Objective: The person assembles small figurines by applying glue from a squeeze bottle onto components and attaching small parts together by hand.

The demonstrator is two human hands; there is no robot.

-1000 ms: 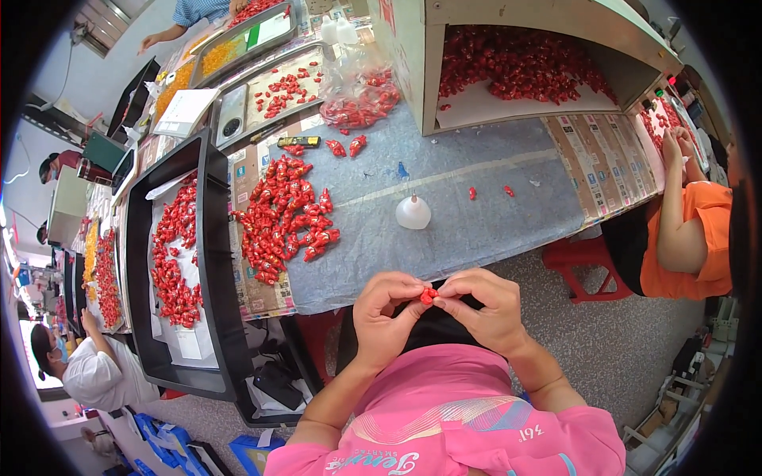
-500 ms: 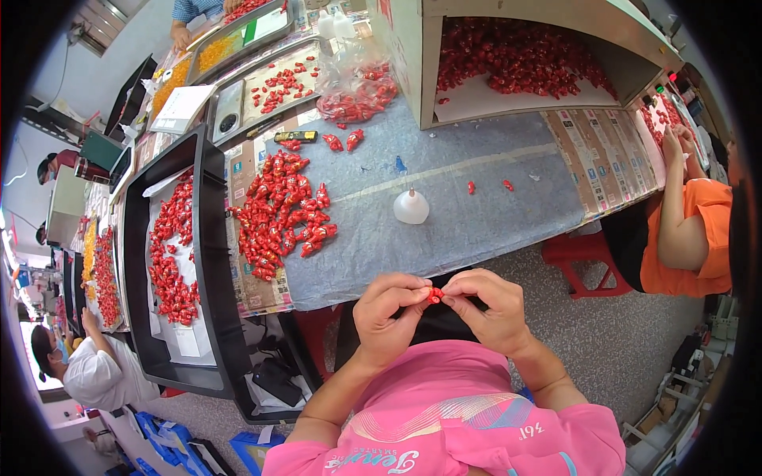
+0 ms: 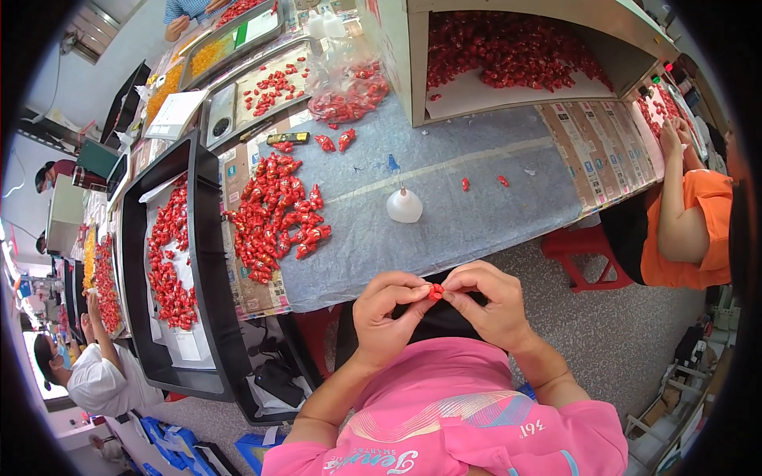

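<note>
Between the fingertips of both hands is a small red plastic piece (image 3: 436, 291), held just off the table's front edge. My left hand (image 3: 389, 312) pinches it from one side, my right hand (image 3: 488, 305) from the other; its exact shape is mostly covered by the fingers. Beyond my hands, a white squeeze bottle (image 3: 405, 205) with a thin tip stands on the blue-grey table cover (image 3: 357, 266). Two small red pieces (image 3: 465, 184) lie to its right. To the left spreads a heap of red figure-like parts (image 3: 274, 214).
A black tray (image 3: 208, 262) of red parts stands at the left. A large box (image 3: 417, 71) full of red pieces is at the back, beside a clear bag (image 3: 349, 99) of them. A person in orange (image 3: 686, 230) works at the right, near a red stool (image 3: 583, 258).
The view has shifted slightly, so the table things sit a little further left. Both hands keep their pinch on the small red piece, which has turned slightly.
</note>
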